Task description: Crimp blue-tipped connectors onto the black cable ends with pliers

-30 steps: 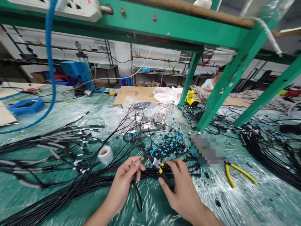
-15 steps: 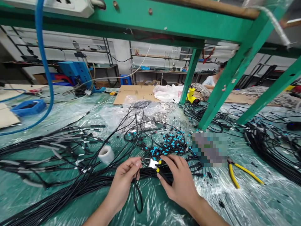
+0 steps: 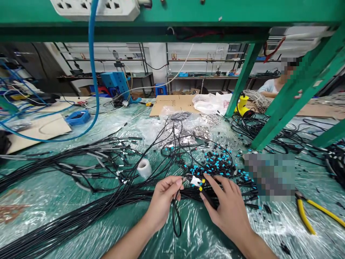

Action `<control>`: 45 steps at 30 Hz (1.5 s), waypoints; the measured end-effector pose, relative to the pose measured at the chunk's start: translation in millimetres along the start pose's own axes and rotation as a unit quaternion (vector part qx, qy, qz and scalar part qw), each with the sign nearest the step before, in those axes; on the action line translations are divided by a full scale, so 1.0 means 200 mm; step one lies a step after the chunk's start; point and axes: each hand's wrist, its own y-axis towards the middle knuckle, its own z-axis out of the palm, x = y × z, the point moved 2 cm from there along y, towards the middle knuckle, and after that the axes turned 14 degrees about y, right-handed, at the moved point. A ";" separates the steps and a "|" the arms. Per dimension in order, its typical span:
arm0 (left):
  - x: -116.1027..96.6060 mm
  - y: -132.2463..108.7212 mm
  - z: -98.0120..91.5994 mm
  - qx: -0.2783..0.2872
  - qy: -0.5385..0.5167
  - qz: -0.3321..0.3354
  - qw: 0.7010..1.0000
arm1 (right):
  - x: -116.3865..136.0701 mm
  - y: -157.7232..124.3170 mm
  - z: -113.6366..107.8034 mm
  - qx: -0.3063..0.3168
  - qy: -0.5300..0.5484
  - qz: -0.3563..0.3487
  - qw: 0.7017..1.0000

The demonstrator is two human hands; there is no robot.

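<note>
While closed, left fingers (image 3: 172, 182) on cable (image 3: 175, 219), right fingers (image 3: 217, 185) on pliers (image 3: 207, 197)

A roll of white tape (image 3: 144, 168) lies on the plastic-sheeted counter (image 3: 205, 230), with yellow-handled pliers (image 3: 304, 212) near right, a blue tray (image 3: 78, 117) far left, and a co-worker (image 3: 272, 86) far right.

Left hand (image 3: 163, 203) pinched, thumb against fingertips; right hand (image 3: 226, 210) just beside, fingers spread, curved downward.

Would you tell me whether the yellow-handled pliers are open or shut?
The pliers are open: their yellow handles splay apart in a wide V.
</note>
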 end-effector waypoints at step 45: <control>-0.06 -0.01 -0.02 0.050 0.161 0.091 0.982 | 0.03 0.01 -0.09 0.140 0.397 0.181 0.889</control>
